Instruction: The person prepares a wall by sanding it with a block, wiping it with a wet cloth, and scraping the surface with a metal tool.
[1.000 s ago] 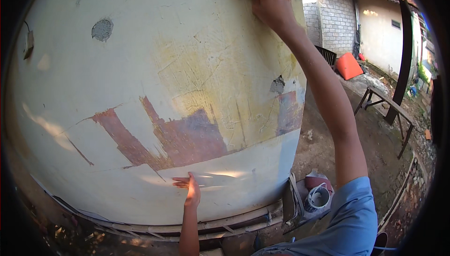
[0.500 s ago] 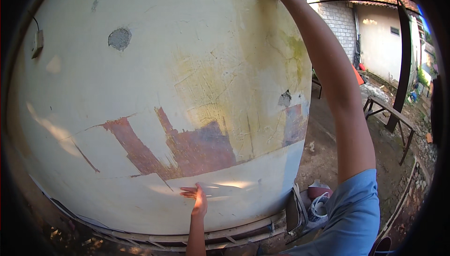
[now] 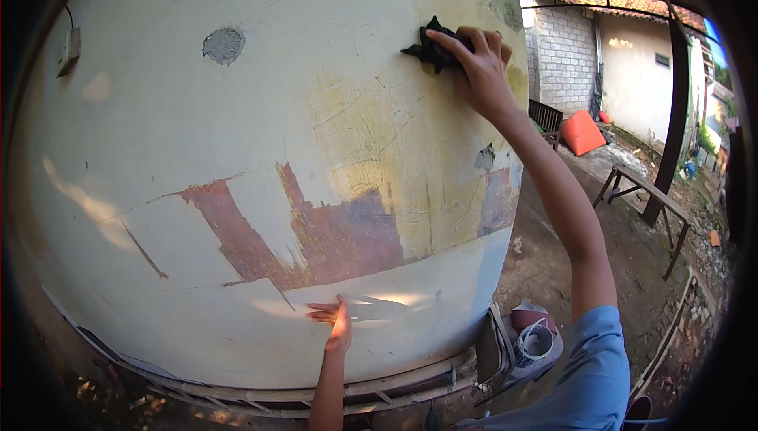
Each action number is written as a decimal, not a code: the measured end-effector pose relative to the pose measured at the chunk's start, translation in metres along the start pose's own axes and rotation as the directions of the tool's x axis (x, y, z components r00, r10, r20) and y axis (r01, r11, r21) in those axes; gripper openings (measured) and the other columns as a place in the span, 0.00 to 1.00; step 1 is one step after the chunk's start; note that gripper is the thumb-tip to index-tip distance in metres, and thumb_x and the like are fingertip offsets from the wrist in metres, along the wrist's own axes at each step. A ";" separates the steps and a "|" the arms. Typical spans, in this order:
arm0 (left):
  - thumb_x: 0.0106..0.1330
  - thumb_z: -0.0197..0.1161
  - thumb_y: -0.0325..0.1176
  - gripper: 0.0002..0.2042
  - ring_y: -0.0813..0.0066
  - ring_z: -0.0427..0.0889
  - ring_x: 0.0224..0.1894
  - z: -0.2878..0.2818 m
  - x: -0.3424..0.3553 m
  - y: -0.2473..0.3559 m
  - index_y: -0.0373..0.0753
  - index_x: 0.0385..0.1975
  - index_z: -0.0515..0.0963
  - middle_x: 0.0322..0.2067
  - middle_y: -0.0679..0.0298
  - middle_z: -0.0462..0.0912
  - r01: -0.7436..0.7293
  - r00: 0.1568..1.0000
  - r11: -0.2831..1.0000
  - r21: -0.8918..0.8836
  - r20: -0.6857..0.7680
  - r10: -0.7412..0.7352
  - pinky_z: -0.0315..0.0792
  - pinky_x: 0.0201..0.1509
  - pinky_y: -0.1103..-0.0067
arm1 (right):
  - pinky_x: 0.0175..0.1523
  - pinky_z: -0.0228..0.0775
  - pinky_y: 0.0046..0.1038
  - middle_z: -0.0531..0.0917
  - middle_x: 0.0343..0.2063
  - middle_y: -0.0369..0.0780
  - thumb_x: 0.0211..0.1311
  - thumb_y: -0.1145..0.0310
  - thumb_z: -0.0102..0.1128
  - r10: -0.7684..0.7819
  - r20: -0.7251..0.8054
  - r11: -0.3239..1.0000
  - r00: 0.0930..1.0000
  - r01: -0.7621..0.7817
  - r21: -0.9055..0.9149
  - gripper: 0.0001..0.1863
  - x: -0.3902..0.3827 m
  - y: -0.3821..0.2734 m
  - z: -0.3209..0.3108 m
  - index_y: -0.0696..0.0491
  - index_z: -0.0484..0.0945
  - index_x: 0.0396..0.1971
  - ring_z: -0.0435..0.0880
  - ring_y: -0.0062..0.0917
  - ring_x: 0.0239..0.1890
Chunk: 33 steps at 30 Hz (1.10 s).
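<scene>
My right hand [image 3: 483,72] presses a crumpled black cloth [image 3: 434,46] against the upper right of a pale, stained wall [image 3: 268,107], its fingers closed over the cloth. Lower down, my left hand [image 3: 336,324] rests near the wall's smooth bottom band with fingers stretched out and nothing in them. Just above that hand lies a bare reddish patch [image 3: 347,237] where the coating is gone. Yellowish stains and cracks run between the patch and the cloth.
A grey chipped hole [image 3: 224,46] and a switch box [image 3: 69,52] mark the wall's left side. By the wall's lower right corner stands a bucket [image 3: 535,342]. A wooden bench [image 3: 647,194], dark post [image 3: 675,115] and orange object [image 3: 583,133] are farther right. Bamboo poles [image 3: 300,399] line the wall's foot.
My right hand has come down from the top edge, bringing the black cloth into view on the wall. My left hand stays at about the same place on the wall.
</scene>
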<state>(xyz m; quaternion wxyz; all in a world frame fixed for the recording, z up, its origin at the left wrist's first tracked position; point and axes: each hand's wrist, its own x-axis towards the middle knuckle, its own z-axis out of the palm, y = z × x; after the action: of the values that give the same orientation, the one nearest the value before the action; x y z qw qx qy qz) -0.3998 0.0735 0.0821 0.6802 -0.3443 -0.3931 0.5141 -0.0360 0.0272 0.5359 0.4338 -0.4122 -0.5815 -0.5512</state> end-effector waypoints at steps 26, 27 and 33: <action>0.75 0.31 0.59 0.36 0.56 0.78 0.53 0.003 0.024 0.119 0.30 0.58 0.72 0.46 0.39 0.80 0.030 0.998 0.965 0.260 0.050 -0.045 0.62 0.66 0.73 | 0.55 0.62 0.33 0.75 0.46 0.38 0.50 0.75 0.62 0.012 -0.077 0.999 0.997 -0.009 0.041 0.33 0.037 -0.014 0.019 0.32 0.75 0.58 0.70 0.39 0.49; 0.75 0.32 0.59 0.36 0.56 0.76 0.56 0.000 0.023 0.122 0.30 0.59 0.71 0.48 0.38 0.79 0.100 0.991 0.977 0.191 0.069 -0.115 0.61 0.67 0.73 | 0.55 0.56 0.37 0.75 0.43 0.34 0.44 0.79 0.60 0.060 -0.019 0.985 0.998 -0.056 0.163 0.39 -0.011 -0.035 0.018 0.28 0.74 0.58 0.70 0.33 0.51; 0.76 0.36 0.57 0.34 0.51 0.59 0.68 -0.018 -0.001 0.010 0.30 0.66 0.60 0.61 0.32 0.65 0.098 0.975 0.910 0.402 0.145 -0.169 0.44 0.74 0.70 | 0.52 0.49 0.38 0.72 0.45 0.37 0.33 0.74 0.64 0.107 0.285 0.984 0.953 -0.142 0.107 0.39 -0.254 -0.125 -0.007 0.31 0.79 0.55 0.66 0.33 0.50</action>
<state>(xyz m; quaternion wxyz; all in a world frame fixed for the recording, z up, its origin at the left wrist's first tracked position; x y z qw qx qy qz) -0.3880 0.0740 0.0646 0.7313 -0.1262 -0.3637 0.5631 -0.0828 0.0130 0.2570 0.4070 -0.4931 -0.6431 -0.4215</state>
